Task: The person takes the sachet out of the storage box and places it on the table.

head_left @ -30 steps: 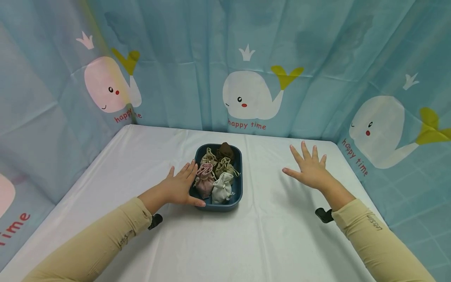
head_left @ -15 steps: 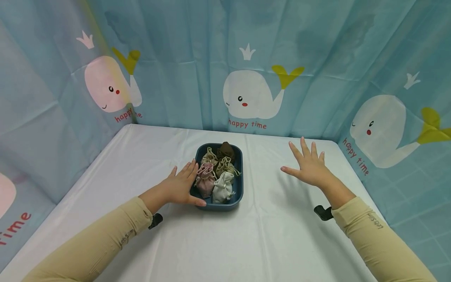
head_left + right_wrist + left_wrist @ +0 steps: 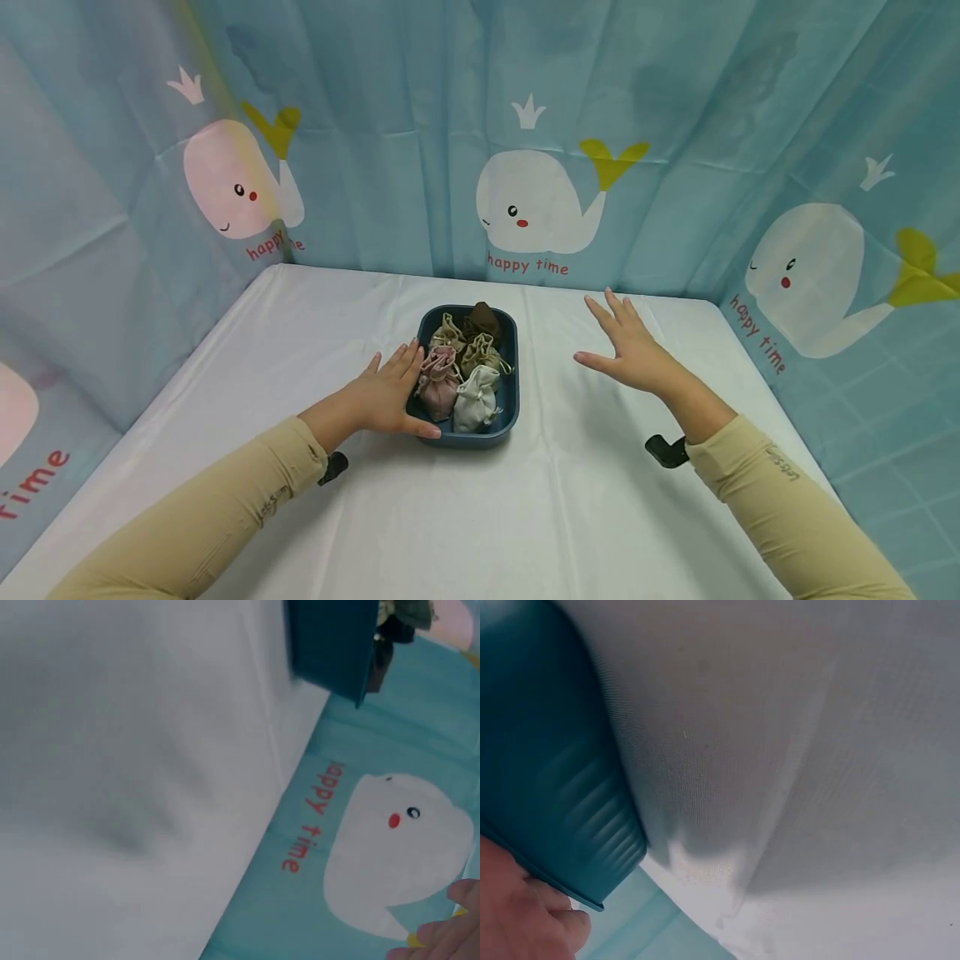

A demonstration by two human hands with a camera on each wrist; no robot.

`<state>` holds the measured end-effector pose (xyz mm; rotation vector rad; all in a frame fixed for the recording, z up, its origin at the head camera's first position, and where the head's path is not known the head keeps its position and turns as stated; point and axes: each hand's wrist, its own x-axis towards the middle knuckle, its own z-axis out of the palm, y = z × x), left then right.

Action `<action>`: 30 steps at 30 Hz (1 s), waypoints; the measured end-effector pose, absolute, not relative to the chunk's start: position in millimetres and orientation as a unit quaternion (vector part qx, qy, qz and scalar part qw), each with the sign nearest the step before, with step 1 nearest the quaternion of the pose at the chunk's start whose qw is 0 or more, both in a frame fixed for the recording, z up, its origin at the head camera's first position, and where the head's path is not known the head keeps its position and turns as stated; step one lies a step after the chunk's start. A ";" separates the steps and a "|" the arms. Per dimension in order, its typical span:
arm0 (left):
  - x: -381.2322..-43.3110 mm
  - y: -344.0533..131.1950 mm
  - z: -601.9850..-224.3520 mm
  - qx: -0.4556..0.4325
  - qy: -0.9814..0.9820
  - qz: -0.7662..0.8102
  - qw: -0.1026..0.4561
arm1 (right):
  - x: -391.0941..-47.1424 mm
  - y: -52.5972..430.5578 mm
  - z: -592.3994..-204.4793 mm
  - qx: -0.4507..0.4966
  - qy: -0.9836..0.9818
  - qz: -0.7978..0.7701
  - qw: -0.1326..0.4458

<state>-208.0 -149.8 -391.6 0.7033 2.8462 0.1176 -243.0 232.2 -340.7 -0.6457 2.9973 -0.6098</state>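
Observation:
A dark blue bin (image 3: 508, 417) stands on the white-covered table. Several small drawstring pouches lie in it: a white pouch (image 3: 476, 402), a pink pouch (image 3: 437, 392), an olive pouch (image 3: 480, 354), a beige pouch (image 3: 447, 333) and a dark brown pouch (image 3: 482, 322). My left hand (image 3: 382, 396) rests at the bin's left rim with straight fingers, its thumb along the near-left corner. In the left wrist view the fingers (image 3: 525, 907) lie over the rim, beside the ribbed wall (image 3: 592, 802). To the right of the bin my right hand (image 3: 630, 350) hovers with fingers spread, holding nothing.
A white cloth (image 3: 450, 525) covers the table. Blue curtains (image 3: 360, 183) printed with whales hang along the back and both sides. A black wrist mount (image 3: 666, 451) shows under the right wrist, another black mount (image 3: 333, 467) under the left.
My right hand has moved left toward the bin. The left hand stays at the bin's left rim, and the pouches keep their places.

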 end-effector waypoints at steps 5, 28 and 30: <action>-208.3 -150.8 -391.1 0.238 0.965 0.037 0.105 | -240.2 216.5 -336.7 -0.242 0.941 -0.235 0.009; -212.7 -152.3 -400.4 0.232 0.966 0.041 0.104 | -232.2 156.6 -349.0 -0.343 0.870 -0.352 0.048; -212.5 -151.8 -399.4 0.229 0.967 0.036 0.108 | -231.3 154.0 -349.3 -0.350 0.866 -0.353 0.055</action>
